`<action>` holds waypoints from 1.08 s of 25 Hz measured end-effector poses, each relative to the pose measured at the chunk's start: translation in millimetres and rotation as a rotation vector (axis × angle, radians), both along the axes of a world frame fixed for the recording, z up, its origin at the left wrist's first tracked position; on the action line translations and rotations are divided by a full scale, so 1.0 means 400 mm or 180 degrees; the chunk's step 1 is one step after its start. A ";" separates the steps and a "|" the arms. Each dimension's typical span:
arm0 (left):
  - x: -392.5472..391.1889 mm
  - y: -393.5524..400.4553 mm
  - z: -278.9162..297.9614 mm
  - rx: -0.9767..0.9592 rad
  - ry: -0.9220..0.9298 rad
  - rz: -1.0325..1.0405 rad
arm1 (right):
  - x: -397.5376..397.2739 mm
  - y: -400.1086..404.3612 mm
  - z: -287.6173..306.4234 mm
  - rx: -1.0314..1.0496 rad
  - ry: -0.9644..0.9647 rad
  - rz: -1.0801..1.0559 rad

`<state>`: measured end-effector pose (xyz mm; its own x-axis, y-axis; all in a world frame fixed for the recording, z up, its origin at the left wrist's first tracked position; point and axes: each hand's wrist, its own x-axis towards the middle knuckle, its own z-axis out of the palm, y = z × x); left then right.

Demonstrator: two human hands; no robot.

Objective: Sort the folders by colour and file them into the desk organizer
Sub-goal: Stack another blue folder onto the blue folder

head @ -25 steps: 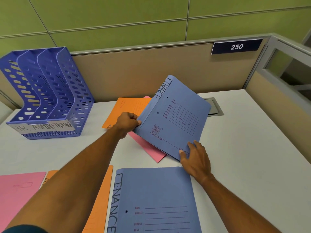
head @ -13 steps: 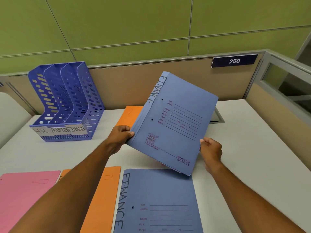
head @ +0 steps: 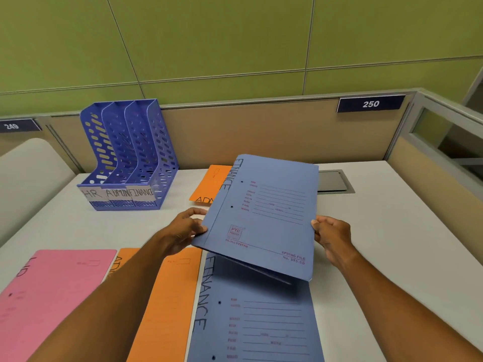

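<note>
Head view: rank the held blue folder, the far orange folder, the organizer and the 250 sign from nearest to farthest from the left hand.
1. Held blue folder: in the left hand's grip, at its left edge.
2. Far orange folder: flat on the desk just beyond the hand.
3. Organizer: back left on the desk.
4. 250 sign: on the partition, far right.

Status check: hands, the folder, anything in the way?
Left hand and right hand grip the raised blue folder. Organizer slots stand empty. Nothing blocks the path there.
</note>
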<state>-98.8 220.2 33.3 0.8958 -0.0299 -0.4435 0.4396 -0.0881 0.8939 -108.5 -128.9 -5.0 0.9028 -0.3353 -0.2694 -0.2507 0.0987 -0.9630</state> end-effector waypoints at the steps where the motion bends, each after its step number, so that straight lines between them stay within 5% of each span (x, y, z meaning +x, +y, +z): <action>1: -0.012 0.002 -0.005 -0.0017 0.0048 0.0039 | -0.014 -0.001 -0.002 -0.0106 0.0056 0.0051; 16: -0.244 0.027 -0.077 -0.0128 0.0169 0.0010 | -0.284 0.038 -0.010 -0.0875 0.0615 0.0048; 27: -0.428 0.017 -0.156 0.0582 0.0499 -0.0320 | -0.439 0.042 -0.047 -0.1594 0.1117 -0.0204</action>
